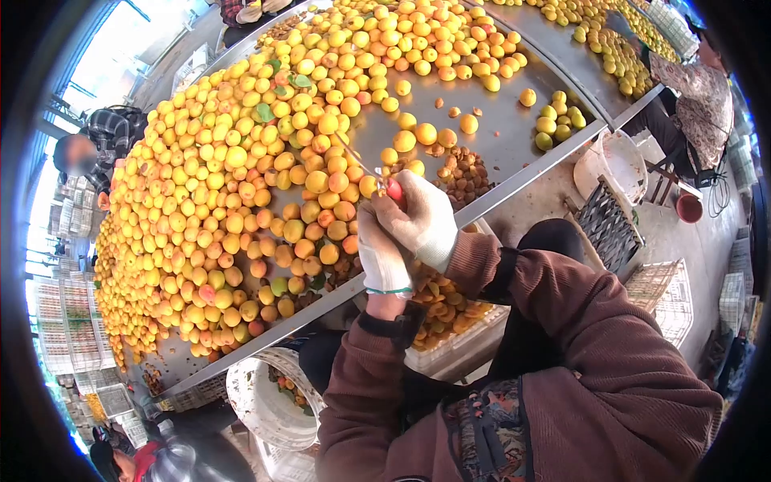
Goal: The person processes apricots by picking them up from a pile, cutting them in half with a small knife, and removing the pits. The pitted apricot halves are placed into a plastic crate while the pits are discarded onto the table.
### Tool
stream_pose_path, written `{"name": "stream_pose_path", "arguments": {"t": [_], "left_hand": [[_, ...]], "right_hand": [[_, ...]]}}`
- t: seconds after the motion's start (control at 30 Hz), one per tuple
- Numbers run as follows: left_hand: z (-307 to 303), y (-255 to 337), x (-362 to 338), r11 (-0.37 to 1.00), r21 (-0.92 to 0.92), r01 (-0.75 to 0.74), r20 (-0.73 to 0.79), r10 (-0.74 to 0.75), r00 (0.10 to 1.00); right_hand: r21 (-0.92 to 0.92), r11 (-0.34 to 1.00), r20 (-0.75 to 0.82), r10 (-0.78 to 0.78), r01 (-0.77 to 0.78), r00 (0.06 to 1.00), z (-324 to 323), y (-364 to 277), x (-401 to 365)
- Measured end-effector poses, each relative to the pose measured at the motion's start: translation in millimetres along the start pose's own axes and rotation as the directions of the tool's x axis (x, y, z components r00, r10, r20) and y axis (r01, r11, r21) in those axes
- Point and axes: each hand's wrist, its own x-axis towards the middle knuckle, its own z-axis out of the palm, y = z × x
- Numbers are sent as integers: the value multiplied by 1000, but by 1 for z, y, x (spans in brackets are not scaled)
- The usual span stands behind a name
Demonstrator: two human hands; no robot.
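Brown sleeves (574,309) foremost, the right grip (421,220) closes round a red handle (393,189).

Head view, one item. Position: on the wearer's head, at the near side of the metal worktop (514,143). Facing: forward and steeply down. Lens: very wide, fisheye, with dark rounded border and bowed straight lines. Nearness: brown jacket (614,394) close, large at lower right; apricot heap (233,157) at middle range, across centre and left; stacked crates (66,317) farther off, small along the left rim.
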Motion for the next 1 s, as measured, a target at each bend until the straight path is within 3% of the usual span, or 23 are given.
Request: {"name": "stream_pose_path", "arguments": {"t": [0.07, 0.17, 0.2, 0.23, 0.27, 0.3, 0.37, 0.4, 0.47, 0.5, 0.57, 0.6, 0.7, 0.77, 0.8, 0.83, 0.87, 0.9, 0.93, 0.97, 1.0], "left_hand": [[11, 24, -10, 934, -204, 293, -29, -305, 952], [7, 27, -11, 910, -254, 328, -83, -358, 930], [-5, 18, -4, 986, -9, 167, -28, -167, 986], [-10, 15, 0, 975, 222, -33, 74, 17, 997], [-13, 12, 2, 975, 219, -43, 79, 26, 997], [-12, 10, 2, 920, 347, -181, 91, 159, 983], [-11, 4, -1, 696, 586, -414, 177, 389, 904], [-9, 1, -1, 701, 583, -411, 172, 388, 906], [-7, -7, 1, 952, 200, -233, 83, 220, 972], [-8, -10, 2, 954, 195, -228, 79, 216, 973], [-12, -15, 4, 998, 20, -56, 140, 53, 989], [-10, -13, 3, 999, 9, -48, 135, 47, 990], [10, 11, -7, 895, -297, 332, 8, -346, 938], [1, 16, -8, 841, -253, 478, 95, -470, 877], [-4, 23, -12, 827, -190, 529, 103, -519, 848], [-10, 21, -11, 826, -201, 526, 96, -518, 850], [-17, 16, -6, 926, 47, 373, 165, -376, 912], [-24, 15, -3, 945, 280, 168, 265, -244, 933], [-31, 16, 2, 948, 275, 162, 259, -235, 937], [-38, 17, 7, 937, -2, 350, 429, -316, 847], [-38, 24, 7, 805, -239, 544, 605, -315, 732]], "right_hand": [[-63, 995, -7, -80, 80, 997, 1, 5, -1], [-98, 978, 35, -181, 184, 983, 2, 12, -2], [-97, 977, 37, -188, 191, 981, 2, 9, -1], [82, 995, 51, -58, 53, 997, 1, 4, 0], [255, 963, 88, 70, -90, 994, 1, 1, 1], [456, 876, 107, 123, -159, 987, 6, 1, 4], [397, 909, 56, 109, -122, 992, 8, 3, 4], [340, 936, 7, 95, -92, 995, 7, 3, 4], [266, 964, -15, 32, -27, 999, 6, 9, 4], [192, 981, -36, -36, 43, 999, 4, 10, 5], [93, 991, -51, -92, 96, 994, 1, 10, 5], [0, 988, -64, -153, 153, 986, -2, 8, 6], [-123, 956, -7, -268, 265, 963, -8, 6, 5], [-164, 882, 50, -439, 441, 897, -12, 12, 6], [-162, 885, 65, -433, 437, 899, -12, 16, 6], [-48, 917, 42, -394, 396, 918, -11, 20, 9], [69, 932, 19, -358, 356, 934, -9, 23, 12], [350, 936, 40, -66, 48, 997, -6, 24, 12], [605, 791, 59, 64, -87, 996, -9, 25, 20], [629, 773, 41, 80, -88, 996, -12, 26, 26], [652, 754, 23, 95, -87, 995, -17, 22, 30]]}}
